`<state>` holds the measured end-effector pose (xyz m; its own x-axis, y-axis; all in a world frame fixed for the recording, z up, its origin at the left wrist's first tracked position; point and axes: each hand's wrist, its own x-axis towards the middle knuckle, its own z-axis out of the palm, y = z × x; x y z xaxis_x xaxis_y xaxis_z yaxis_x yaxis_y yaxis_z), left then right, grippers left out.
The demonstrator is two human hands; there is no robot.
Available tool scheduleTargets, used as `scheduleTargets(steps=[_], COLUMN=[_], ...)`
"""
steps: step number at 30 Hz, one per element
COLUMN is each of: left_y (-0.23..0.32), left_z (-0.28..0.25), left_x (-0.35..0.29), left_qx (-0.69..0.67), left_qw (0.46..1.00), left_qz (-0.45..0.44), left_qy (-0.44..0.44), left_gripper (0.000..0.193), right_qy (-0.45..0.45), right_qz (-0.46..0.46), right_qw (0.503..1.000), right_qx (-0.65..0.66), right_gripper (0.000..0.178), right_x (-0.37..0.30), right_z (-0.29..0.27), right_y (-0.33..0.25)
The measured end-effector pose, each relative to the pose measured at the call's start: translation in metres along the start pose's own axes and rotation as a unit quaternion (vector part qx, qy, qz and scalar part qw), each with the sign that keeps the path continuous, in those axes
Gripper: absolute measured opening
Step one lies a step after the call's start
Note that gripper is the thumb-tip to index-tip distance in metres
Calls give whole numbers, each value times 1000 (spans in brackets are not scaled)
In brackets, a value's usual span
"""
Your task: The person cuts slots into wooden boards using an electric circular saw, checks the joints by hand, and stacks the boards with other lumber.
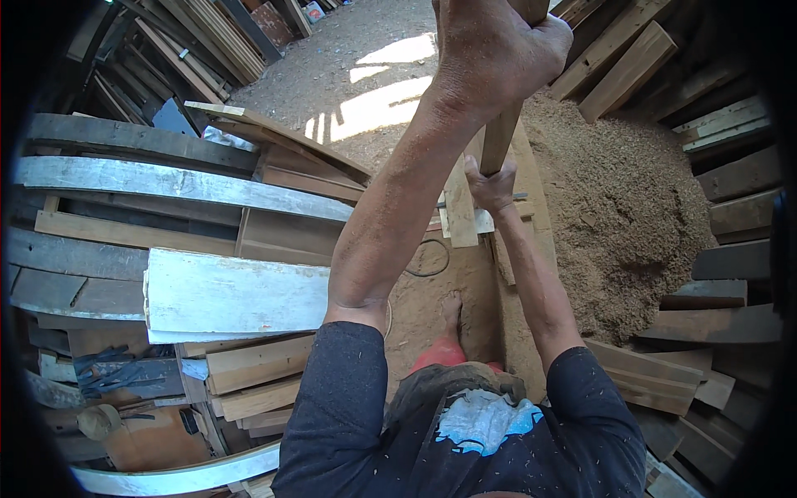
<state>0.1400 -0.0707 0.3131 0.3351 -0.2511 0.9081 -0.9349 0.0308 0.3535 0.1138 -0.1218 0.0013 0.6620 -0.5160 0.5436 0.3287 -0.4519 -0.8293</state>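
Note:
A long, narrow wooden plank (501, 133) is held up in front of me, its far end running out past the top edge. My left hand (506, 54) is closed round its upper part, with the thumb on the right side. Nearer to me, my right hand (496, 186) grips the same plank lower down, thumb on the left. Just left of the right hand is a short pale board (459, 207). What the plank's lower end touches is hidden behind the right hand.
A big heap of sawdust (623, 199) lies on the right, bordered by stacked timber (735, 257). Boards pile up on the left, among them a wide whitish board (237, 290) beside my left arm. A dark cable loop (428, 259) and my bare foot (451, 311) are on the dusty floor.

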Motion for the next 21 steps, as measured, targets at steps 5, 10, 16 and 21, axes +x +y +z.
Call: scheduleTargets(steps=[5,10,16,21], left_y=[4,-5,-23,-25], left_z=[-5,-3,6,7], left_x=[7,8,13,12], left_qx=[-114,-113,-107,-85], left_qw=[986,987,992,995], left_qz=[-112,-108,-68,-37], left_qy=[-36,-36,-24,-34], left_gripper=[105,100,94,92], right_qy=[11,1,30,22], right_qz=[15,-4,-9,-29], right_qw=[1000,1000,999,999], right_qx=[12,10,31,9], right_gripper=[12,11,11,10], right_x=[5,12,22,27], right_z=[3,6,8,10], right_y=[4,1,-2,4])
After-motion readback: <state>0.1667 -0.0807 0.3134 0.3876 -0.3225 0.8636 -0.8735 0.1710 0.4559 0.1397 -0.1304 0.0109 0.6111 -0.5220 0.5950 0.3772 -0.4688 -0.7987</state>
